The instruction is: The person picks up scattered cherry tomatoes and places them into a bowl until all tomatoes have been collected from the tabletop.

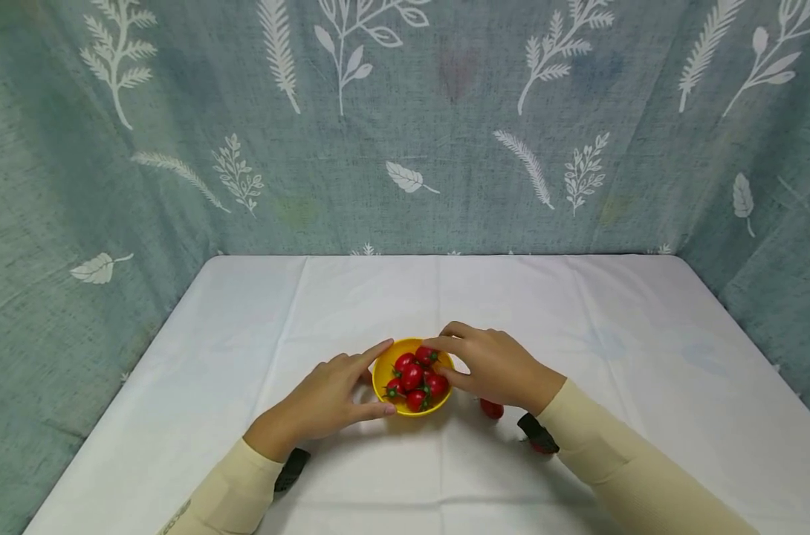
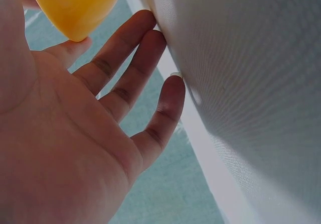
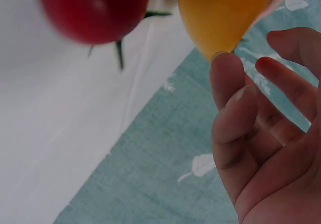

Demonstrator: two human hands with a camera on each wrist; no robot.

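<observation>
A yellow bowl (image 1: 382, 400) with several small red tomatoes (image 1: 412, 377) in it, some with green stems, stands on the table. My left hand (image 1: 328, 397) holds its left side, thumb and index finger at the rim, while the other fingers (image 2: 168, 98) rest near the cloth. My right hand (image 1: 495, 364) is over the right rim. Its thumb and index fingertips are apart beside a tomato (image 1: 426, 355) at the top of the pile; the right wrist view shows nothing between them. Below this hand a tomato (image 1: 492, 409) lies on the cloth.
Another red tomato (image 1: 544, 448) lies partly hidden behind the black strap (image 1: 535, 431) at the right wrist. A white cloth (image 1: 351, 297) covers the table. A grey-green curtain (image 1: 445, 208) with white leaf prints stands behind it and along both sides.
</observation>
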